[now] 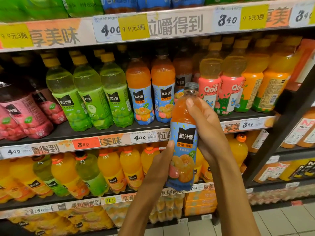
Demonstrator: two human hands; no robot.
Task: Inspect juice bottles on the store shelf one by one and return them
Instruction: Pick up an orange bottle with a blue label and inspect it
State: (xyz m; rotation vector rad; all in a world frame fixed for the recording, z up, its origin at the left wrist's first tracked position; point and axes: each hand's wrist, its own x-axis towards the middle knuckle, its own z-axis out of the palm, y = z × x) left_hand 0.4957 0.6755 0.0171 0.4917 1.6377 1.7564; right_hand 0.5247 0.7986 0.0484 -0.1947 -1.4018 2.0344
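- Gripping the held bottle point(185, 133) up high, the right hand point(204, 126) had its thumb pressed across the clear orange shoulder just under the dark cap, with the rest of the fingers wrapped round the back where I couldn't see them.
- Left hand point(162, 160) was lower down, thumb lying up along the left edge of the blue label, fingers curled behind the bottle's lower half.
- So the bottle was off the shelf, upright with a slight tilt, held out in front of the middle shelf point(102, 132) between both hands, its blue label with the fruit picture facing the camera.
- Right behind it on that shelf stood two matching blue-label bottles point(151, 92), same orange juice and same label.
- Left of those were the green grape bottles point(90, 94) with yellow caps, and further left some pink strawberry bottles point(22, 116), leaning a bit.
- On the other side, behind the right hand, were the Qoo bottles point(221, 86) with pink labels, then plain orange ones.
- Price tags point(143, 137) ran along the shelf edges; the one near the bottle read 4.00.
- Lower shelf had rows of bigger orange juice bottles point(119, 169) with a couple of green ones mixed in.
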